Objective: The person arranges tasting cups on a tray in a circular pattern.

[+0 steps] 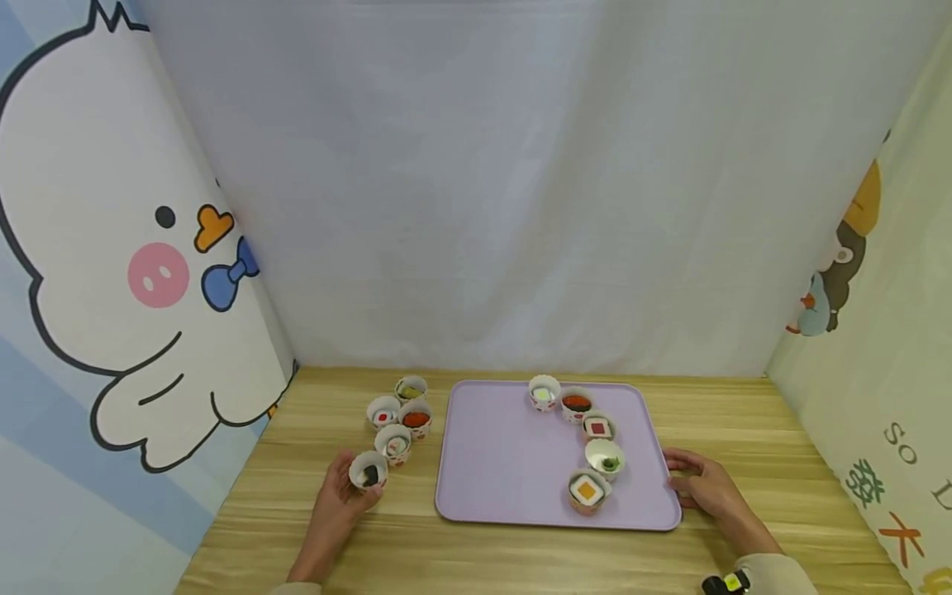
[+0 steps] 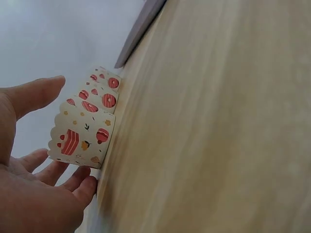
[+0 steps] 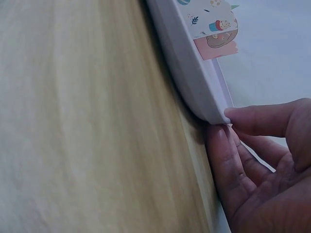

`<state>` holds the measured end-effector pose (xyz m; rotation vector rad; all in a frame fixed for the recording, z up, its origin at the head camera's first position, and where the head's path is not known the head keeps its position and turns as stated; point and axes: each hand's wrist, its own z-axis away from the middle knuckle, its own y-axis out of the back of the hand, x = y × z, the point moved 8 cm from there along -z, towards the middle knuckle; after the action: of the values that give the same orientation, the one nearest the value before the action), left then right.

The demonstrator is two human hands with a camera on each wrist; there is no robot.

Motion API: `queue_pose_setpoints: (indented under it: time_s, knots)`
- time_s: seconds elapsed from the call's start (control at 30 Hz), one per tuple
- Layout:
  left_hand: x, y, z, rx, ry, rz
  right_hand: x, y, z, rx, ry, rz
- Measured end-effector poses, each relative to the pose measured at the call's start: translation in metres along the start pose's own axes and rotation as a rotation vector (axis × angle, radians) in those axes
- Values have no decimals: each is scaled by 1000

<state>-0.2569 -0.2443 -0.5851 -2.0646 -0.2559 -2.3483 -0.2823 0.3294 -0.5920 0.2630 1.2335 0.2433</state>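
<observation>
On the left of the table, a paper cup with a black-and-white sushi piece is the nearest in a cluster. My left hand reaches around this cup. In the left wrist view its fingertips touch the lower side of the printed cup, while the thumb stands apart from it. A lilac tray lies right of the cluster. At its right edge, my right hand pinches the rim, thumb on top and fingers below.
Beyond the left cup stand paper cups with a pink-and-white filling, orange roe, a red-centred piece and a green filling. Several filled cups, one with a yellow-centred piece, form a curved row along the tray's right side. A grey-white curtain hangs behind.
</observation>
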Motion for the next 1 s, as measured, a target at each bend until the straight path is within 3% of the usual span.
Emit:
queue_pose_setpoints:
  time_s: [0.57,0.83,1.0]
  knots:
    - [-4,1,-7,83,-8,-122,-1,1,0,-1,12,6]
    - [-3,4,0,111,36,-95,-2,0,1,-10,13,6]
    - [7,4,8,117,40,-105,-1,1,1,-5,7,7]
